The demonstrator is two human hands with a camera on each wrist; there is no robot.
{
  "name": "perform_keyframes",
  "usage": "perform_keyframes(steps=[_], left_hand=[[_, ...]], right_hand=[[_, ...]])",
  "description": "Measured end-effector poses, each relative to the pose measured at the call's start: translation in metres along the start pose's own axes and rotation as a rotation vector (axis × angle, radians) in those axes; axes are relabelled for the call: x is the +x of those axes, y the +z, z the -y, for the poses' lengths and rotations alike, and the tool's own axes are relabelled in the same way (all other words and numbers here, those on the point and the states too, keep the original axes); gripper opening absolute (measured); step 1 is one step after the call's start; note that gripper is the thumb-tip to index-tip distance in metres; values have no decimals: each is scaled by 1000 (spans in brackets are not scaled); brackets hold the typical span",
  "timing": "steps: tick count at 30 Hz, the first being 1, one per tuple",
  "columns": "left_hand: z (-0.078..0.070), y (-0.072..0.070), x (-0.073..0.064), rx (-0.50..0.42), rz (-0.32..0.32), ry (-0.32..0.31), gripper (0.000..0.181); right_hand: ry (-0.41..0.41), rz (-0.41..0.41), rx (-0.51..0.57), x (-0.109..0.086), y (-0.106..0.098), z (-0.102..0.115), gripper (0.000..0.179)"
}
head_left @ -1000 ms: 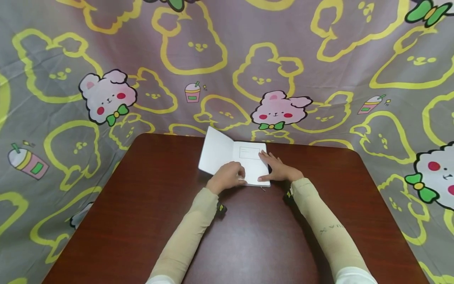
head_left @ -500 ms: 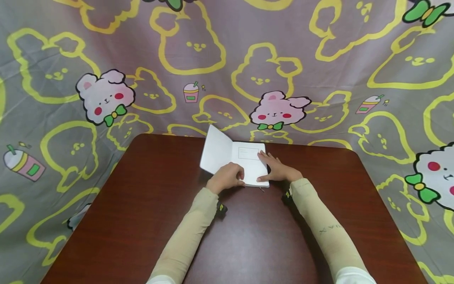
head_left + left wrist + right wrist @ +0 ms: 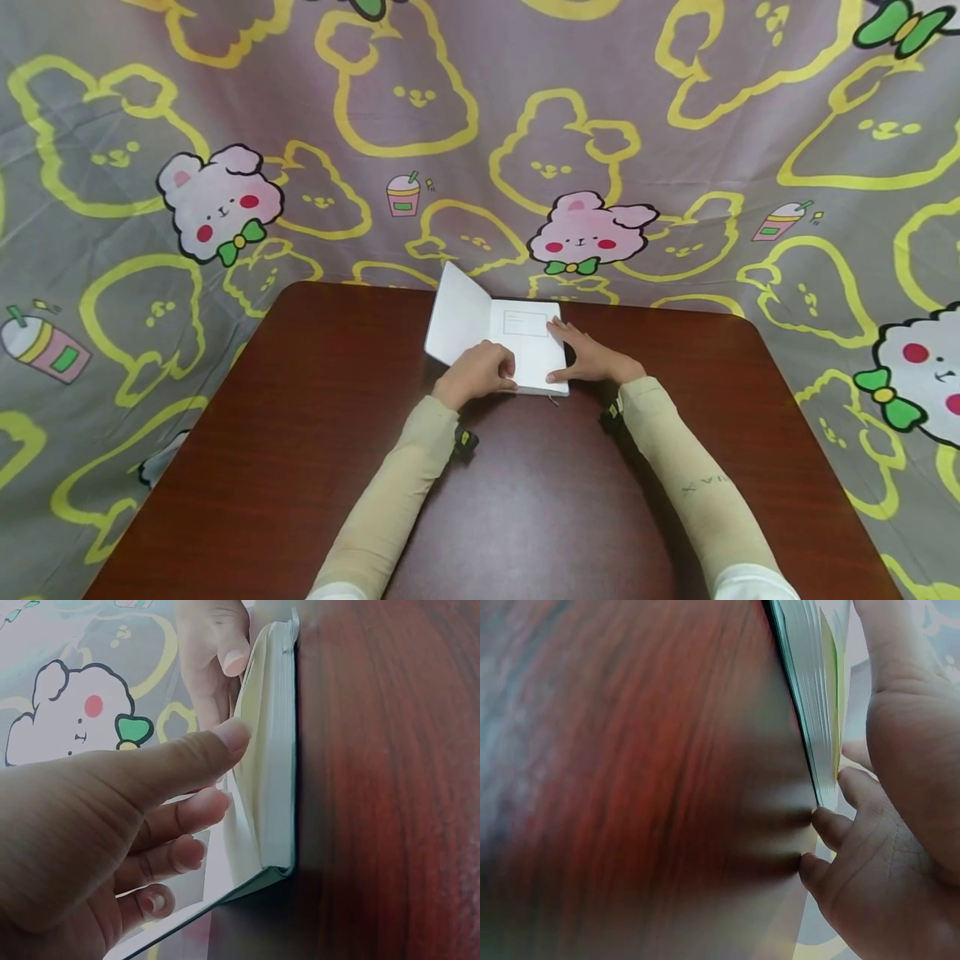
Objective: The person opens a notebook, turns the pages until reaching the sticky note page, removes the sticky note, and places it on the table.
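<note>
A notebook (image 3: pixel 525 350) with a dark green cover lies open at the table's far side. Its front cover (image 3: pixel 457 312) tilts up on the left, and the right-hand page bears a printed box. My left hand (image 3: pixel 476 372) is at the near edge, fingers loosely bent over the page. The left wrist view shows its thumb (image 3: pixel 229 739) at the edge of slightly lifted leaves, with a gap to the fingertips. My right hand (image 3: pixel 592 358) spreads over the right edge, thumb on the page's near corner. In the right wrist view, fingertips (image 3: pixel 829 825) touch the notebook's edge.
The dark red-brown wooden table (image 3: pixel 315 467) has rounded far corners. A patterned cloth (image 3: pixel 450 100) hangs behind and along both sides. A thin ribbon (image 3: pixel 553 402) sticks out from the notebook's near edge. Each wrist wears a small black camera (image 3: pixel 465 442).
The raised front cover tilts slightly further upright and to the right. Both hands stay almost in the same places on the notebook.
</note>
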State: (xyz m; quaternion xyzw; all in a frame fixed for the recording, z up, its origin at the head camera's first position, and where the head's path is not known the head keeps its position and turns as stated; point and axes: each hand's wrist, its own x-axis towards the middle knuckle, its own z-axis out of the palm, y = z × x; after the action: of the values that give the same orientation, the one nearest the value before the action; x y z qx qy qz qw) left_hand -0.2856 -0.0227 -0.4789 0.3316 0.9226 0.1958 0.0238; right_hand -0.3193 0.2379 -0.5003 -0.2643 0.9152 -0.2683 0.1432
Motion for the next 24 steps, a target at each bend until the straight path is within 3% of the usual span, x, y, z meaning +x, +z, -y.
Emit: perform_keyframes(steps=[15,24], left_hand=[[0,-8,-7,89,-44,21,22],[-3,-12,-13,106,-63,44,20]], right_hand=[[-25,-15,-30,-8,-7,-6,123],[13,-21,-30,-12,-9,-7,129]])
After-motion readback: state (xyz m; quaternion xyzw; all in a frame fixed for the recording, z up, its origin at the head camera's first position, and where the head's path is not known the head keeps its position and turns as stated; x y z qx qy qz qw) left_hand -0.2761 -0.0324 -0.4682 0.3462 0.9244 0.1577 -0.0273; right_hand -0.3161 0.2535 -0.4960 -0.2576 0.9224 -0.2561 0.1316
